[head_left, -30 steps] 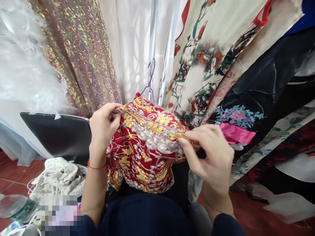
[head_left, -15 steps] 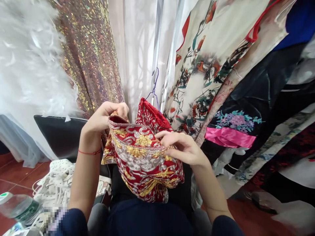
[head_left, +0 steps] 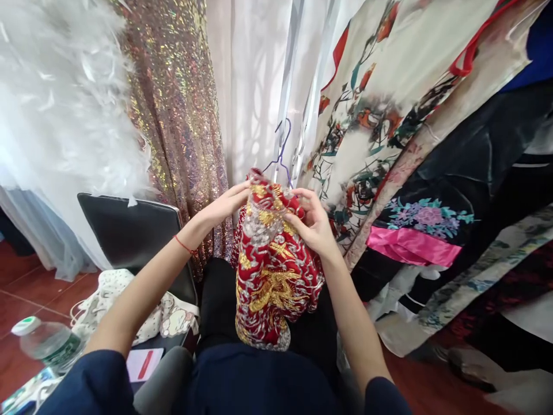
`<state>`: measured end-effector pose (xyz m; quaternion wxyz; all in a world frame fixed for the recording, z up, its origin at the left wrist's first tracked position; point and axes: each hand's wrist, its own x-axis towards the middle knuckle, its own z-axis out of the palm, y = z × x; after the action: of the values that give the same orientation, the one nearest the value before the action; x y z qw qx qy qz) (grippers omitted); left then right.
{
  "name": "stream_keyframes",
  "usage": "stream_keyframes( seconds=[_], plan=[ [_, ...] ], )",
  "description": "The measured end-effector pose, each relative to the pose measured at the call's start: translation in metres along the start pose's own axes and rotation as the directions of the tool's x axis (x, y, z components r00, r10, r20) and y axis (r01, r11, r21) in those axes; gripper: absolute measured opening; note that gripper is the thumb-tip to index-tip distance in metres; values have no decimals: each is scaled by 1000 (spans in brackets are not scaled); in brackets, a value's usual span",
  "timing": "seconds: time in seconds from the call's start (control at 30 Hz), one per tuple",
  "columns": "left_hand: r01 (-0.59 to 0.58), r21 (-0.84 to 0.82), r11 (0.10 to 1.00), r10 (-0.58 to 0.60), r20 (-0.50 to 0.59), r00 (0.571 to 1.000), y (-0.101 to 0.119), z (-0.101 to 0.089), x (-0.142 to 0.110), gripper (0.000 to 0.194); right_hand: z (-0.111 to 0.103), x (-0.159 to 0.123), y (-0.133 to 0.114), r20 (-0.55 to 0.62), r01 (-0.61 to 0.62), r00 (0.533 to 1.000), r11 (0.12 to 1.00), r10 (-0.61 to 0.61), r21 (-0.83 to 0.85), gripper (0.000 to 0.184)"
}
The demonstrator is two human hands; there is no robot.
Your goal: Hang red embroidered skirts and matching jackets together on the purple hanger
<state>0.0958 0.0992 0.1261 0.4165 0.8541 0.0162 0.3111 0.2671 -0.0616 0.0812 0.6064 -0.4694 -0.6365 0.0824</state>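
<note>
A red garment [head_left: 276, 276] with gold and silver embroidery hangs over my lap, its upper edge lifted and bunched. My left hand [head_left: 231, 203] is at the garment's upper left edge, its fingertips partly hidden behind the cloth, closed on it. On the other side, my right hand [head_left: 314, 223] pinches the upper right edge between thumb and curled fingers. Behind the cloth rises a thin purple hanger [head_left: 283, 147]; the lower part of it is hidden by the garment.
A gold sequin dress [head_left: 177, 115] and a white feathered garment [head_left: 73, 98] hang at the left. Several garments, among them a floral dress [head_left: 367, 115], hang at the right. Beside me are a black chair back [head_left: 133, 230], a white bag [head_left: 116, 294] and a plastic bottle [head_left: 49, 346].
The garment's upper edge has been raised and drawn narrower, away from me. My left hand has moved right, closer to my right hand, which has gone up. The view has shifted slightly left.
</note>
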Motion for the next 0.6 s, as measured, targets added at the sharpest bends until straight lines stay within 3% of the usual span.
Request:
stream_keyframes(
  seconds=[0.07, 0.13, 0.2, 0.27, 0.33, 0.43, 0.6],
  plan=[
    [112, -136, 984, -93, 143, 985, -19, -2, -18, 76, -4, 1, 1, -131, 30, 991, 1000, -29, 9, 46],
    [211, -163, 964, -137, 375, 917, -30, 0, -39, 80, -4, 5, -2, -250, 59, 967, 998, -55, 10, 44],
    [286, -111, 952, -182, 547, 817, -35, 5, -57, 72, 1, 9, -11, -333, 94, 938, 995, -93, -11, 42],
    [328, -63, 943, -233, 580, 781, -40, 8, -68, 53, 9, 12, -24, -371, 129, 918, 990, -139, -54, 40],
    [311, -17, 950, -263, 493, 829, -47, 2, -71, 39, 17, 12, -36, -374, 156, 908, 981, -189, -119, 41],
    [204, 117, 972, -232, 337, 913, -59, -22, -62, 36, 24, 9, -45, -342, 187, 906, 961, -249, -205, 44],
    [39, 431, 901, -142, 210, 967, -80, -83, -39, 38, 32, 21, -29, -211, 286, 908, 905, -361, -315, 48]
  ],
)
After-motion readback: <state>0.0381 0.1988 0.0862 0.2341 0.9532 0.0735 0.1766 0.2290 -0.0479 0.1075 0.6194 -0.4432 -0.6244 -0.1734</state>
